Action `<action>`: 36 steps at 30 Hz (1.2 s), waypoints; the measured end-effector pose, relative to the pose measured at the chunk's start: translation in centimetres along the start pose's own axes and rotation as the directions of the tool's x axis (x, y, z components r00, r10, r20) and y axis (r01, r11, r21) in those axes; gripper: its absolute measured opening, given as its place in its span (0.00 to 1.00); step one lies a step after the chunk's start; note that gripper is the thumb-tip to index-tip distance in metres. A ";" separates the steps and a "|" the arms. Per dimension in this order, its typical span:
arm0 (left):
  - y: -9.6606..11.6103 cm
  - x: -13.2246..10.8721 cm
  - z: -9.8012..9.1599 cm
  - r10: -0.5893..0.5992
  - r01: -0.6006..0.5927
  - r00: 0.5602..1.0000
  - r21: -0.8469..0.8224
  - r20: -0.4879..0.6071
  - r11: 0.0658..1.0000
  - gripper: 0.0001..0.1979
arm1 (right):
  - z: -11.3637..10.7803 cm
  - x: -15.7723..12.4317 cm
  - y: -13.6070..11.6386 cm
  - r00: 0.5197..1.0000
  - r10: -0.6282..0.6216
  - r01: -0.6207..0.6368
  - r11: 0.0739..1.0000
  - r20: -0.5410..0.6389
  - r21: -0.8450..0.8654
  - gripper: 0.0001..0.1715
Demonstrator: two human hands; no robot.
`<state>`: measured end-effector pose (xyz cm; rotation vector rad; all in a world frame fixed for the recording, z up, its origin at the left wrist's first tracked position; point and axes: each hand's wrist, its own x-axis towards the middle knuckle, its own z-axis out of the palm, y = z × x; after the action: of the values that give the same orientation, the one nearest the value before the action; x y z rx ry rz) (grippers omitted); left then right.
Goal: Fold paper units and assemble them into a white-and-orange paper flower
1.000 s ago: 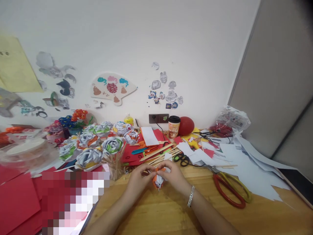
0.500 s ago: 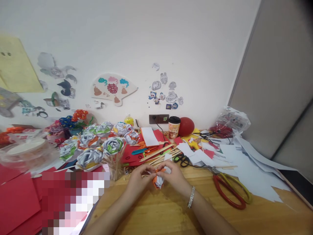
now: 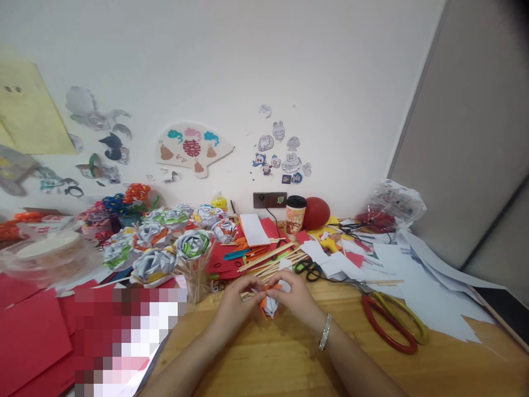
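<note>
Both hands are pinching a folded paper piece (image 3: 268, 304) just above the wooden table (image 3: 268, 364), midway between its left and right edges.
The left hand (image 3: 237, 302) and right hand (image 3: 296, 299) are closing narrowly on its orange top folds. Judging by the crisp, thin, pointed layers, fingertips should be pressing creases firmly and keeping edges aligned. Smooth wooden sticks (image 3: 268, 258) are lying behind, and red-handled scissors (image 3: 392, 326) toward the right edge.

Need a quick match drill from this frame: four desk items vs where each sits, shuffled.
1 paper cup
2 large scissors
3 folded paper piece
4 paper roses

A pinched between left hand and right hand
B bunched left of the hands
C by the wall, beside red ball
D flat on table, right of the hands

Pairs: 1-C, 2-D, 3-A, 4-B
</note>
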<state>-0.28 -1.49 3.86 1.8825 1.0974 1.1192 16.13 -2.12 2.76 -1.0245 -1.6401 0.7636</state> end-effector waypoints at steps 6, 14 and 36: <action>0.0 0.3 -0.7 -0.069 0.106 0.984 -0.227 0.165 0.968 0.08 | 0.2 -0.1 0.2 0.991 0.093 -0.105 0.987 0.095 0.124 0.05; 0.2 0.1 -0.8 -0.153 0.236 0.949 -0.296 0.277 0.926 0.14 | 0.6 -0.3 0.1 0.982 0.150 -0.165 0.976 0.117 0.139 0.06; -1.1 -0.1 0.2 -0.124 0.104 0.976 0.116 0.179 0.988 0.03 | 1.7 -0.6 1.1 0.996 0.077 -0.066 0.982 0.053 -0.175 0.07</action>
<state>-0.48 -1.11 2.82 1.9357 1.1613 0.8169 14.85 -2.16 1.05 -1.1989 -1.7523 0.7142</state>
